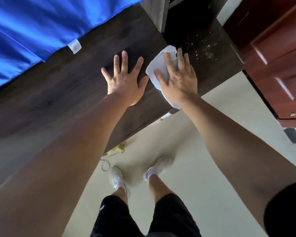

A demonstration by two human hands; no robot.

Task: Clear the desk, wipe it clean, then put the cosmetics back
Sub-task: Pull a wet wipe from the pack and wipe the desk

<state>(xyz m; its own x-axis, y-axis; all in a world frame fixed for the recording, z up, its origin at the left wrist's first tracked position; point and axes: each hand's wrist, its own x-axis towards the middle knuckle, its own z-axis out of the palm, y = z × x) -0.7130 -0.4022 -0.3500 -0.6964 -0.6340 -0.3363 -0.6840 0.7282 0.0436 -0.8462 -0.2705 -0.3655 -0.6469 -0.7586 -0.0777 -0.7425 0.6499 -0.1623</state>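
A white sewn-in tag (74,46) sits on the edge of the blue fabric (41,28) at 10 o'clock; its print is too small to read. The shoe at 6 o'clock carries a small dark mark at the heel, also unreadable.

The left grip (125,77) lies flat on the dark wood desk (58,93) near the middle of the view, palm down, fingers straight and spread wide, holding nothing. The right grip (178,79), just beside it toward 3 o'clock, is also flat with fingers straight, and presses a white wipe (153,69) onto the desk. The wipe shows past the fingertips at 12 o'clock and past the thumb at 9 o'clock, and a corner of it hangs over the near edge of the desk under the wrist. The two thumbs are close but apart.

Beyond the right grip, toward 1 o'clock, pale specks (203,48) dot the desk surface. The blue fabric covers the far part of the desk from 9 to 11 o'clock.

A red-brown panelled door (272,57) stands at 2 to 3 o'clock. Below the desk edge lies a cream floor (203,151), with white shoes (116,177) and black shorts (169,218) at 6 o'clock. A yellow scrap (118,149) and a thin looped cable (105,164) lie at the desk's near edge, toward 7 o'clock
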